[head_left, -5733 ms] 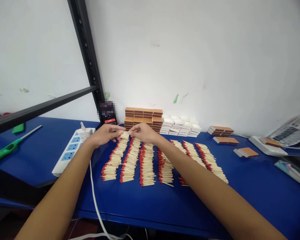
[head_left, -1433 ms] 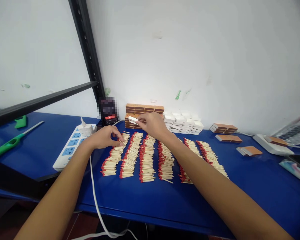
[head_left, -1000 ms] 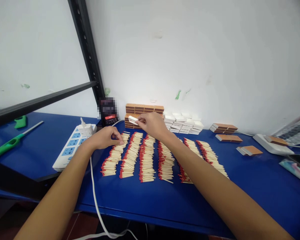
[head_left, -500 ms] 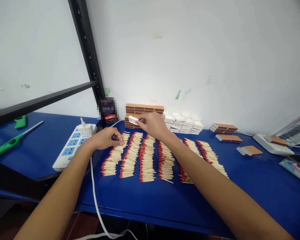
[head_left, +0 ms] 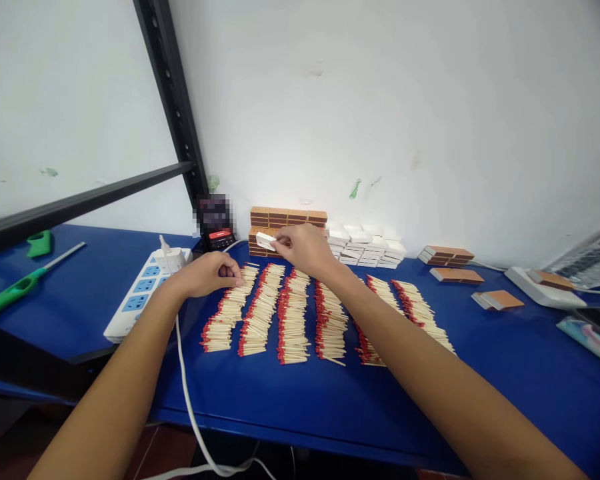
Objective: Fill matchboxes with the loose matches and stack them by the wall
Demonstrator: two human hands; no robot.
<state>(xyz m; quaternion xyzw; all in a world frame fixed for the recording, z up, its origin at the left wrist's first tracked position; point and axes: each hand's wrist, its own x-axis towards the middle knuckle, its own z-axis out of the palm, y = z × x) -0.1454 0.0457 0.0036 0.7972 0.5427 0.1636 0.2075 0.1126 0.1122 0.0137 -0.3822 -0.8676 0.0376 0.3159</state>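
Observation:
Several rows of red-tipped matches lie side by side on the blue table. My left hand rests closed at the far end of the leftmost row, fingers pinched on some matches there. My right hand is raised a little above the rows and pinches a small white matchbox tray. Behind it stand stacked brown matchbox sleeves and a pile of white trays.
A white power strip with a cable lies left of the matches. A green lighter lies at the far left. A black shelf post rises at the back. More brown sleeves and a white device sit to the right.
Earlier both hands pinched matches together at the leftmost row. Since then my right hand lifted away holding a white tray. Over the last second nearly nothing moved.

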